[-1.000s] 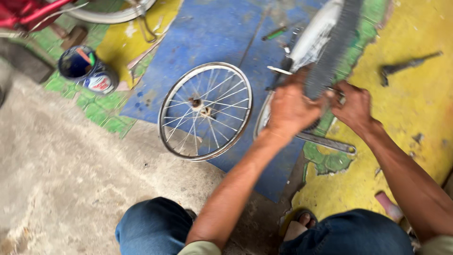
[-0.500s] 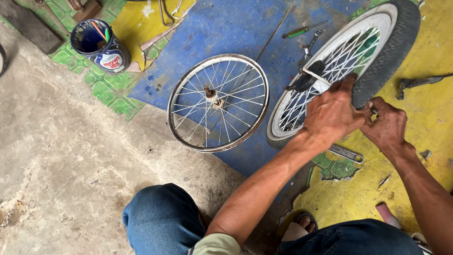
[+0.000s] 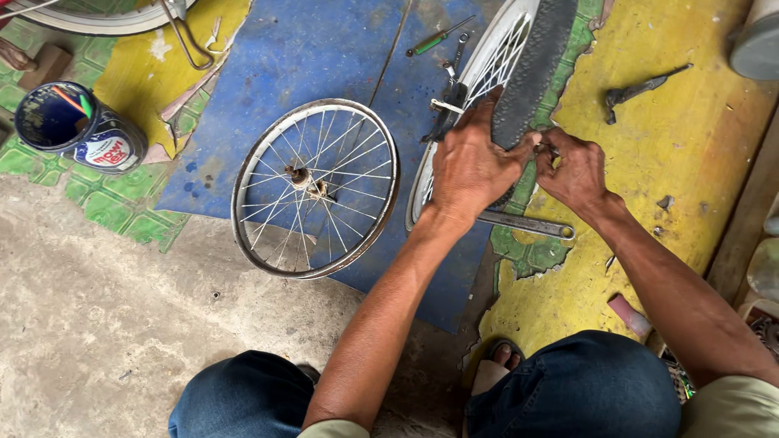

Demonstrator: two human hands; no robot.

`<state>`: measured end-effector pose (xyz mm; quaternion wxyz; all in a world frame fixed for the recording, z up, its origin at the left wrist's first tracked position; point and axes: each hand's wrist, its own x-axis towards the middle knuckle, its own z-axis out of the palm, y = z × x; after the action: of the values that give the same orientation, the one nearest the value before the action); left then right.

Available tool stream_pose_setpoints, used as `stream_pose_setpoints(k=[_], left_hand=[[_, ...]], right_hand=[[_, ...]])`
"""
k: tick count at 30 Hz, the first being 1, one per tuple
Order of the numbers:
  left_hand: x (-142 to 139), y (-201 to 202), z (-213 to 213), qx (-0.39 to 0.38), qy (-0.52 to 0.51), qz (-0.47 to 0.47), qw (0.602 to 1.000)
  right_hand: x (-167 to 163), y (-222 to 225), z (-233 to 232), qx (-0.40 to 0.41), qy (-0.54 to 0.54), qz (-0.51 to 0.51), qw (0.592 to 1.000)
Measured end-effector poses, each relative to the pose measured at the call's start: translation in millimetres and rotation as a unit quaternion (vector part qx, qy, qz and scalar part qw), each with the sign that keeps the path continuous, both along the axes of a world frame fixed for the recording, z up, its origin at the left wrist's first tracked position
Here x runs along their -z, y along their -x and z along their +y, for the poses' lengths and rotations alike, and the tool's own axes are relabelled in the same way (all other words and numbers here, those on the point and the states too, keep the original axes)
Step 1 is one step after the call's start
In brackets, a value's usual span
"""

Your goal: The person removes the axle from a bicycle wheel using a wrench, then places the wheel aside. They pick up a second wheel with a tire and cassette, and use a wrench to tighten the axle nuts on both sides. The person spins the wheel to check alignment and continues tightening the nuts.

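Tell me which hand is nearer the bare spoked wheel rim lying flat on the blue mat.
Left. The left hand grips the tyred wheel just right of the bare spoked wheel rim; the right hand sits farther right, beyond the tyre.

A bare, spoked silver metal wheel rim (image 3: 315, 188) lies flat on the blue floor patch. Left of it stands a dark round tin can (image 3: 77, 130); above-right lies a green-handled screwdriver (image 3: 439, 37); right, a long steel wrench (image 3: 526, 225).

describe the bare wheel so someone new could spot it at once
Start at the blue mat in the middle of the floor. The bare wheel lies flat on its lower edge, left of the left hand. Unlike the tyred wheel being gripped, it has only a metal rim, spokes and hub.
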<state>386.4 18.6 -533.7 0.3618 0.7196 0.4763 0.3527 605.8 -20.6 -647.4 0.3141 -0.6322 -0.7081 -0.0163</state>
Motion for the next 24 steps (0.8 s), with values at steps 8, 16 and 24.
stream_pose_setpoints(k=[8,16,24], left_hand=[[-5,-2,-1,-0.023,-0.122,0.005,0.992],[-13,1,18,0.024,-0.021,-0.016,0.999],[-26,3,40,0.027,0.013,-0.056,0.998]], right_hand=[[10,-6,-5,0.011,0.003,0.026,1.0],[52,-72,-79,0.175,0.016,0.286,0.942],[58,-174,-154,0.398,-0.046,0.418,0.815]])
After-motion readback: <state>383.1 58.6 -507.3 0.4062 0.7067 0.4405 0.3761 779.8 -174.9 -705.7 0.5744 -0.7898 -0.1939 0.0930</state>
